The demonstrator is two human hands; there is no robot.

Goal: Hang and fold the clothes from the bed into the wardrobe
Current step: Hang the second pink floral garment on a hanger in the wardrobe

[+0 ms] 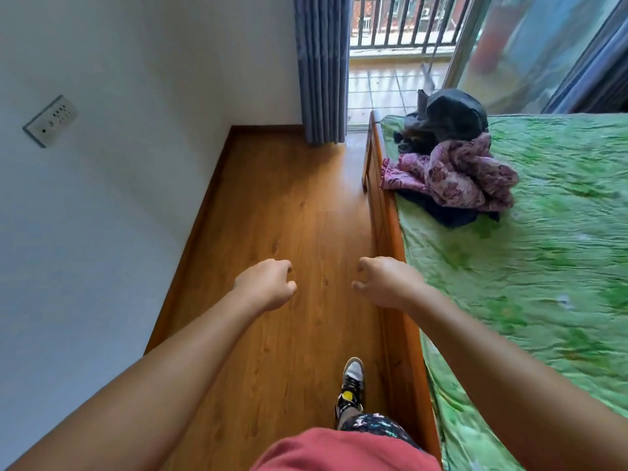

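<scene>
A person is standing in the aisle between a white wall and a bed (550, 273), reaching both bare arms forward over the wooden floor (289, 212). The left hand (268, 283) is hanging at seven o'clock of the frame's centre, its fingers loosely curled and gripping nothing. The right hand (387, 283), at five o'clock, is hovering over the bed's wooden side rail (390, 239), its fingers likewise loosely bent and holding nothing. The clothes (452, 158) are lying in a heap at two o'clock, on the near edge of the green sheet. A pink floral garment (458, 178) is sitting in the middle, a dark grey one (452, 113) behind it and a dark one (452, 215) underneath. A blue curtain (323, 62) is hanging at twelve o'clock, and a sneaker (353, 379) is showing at six.
</scene>
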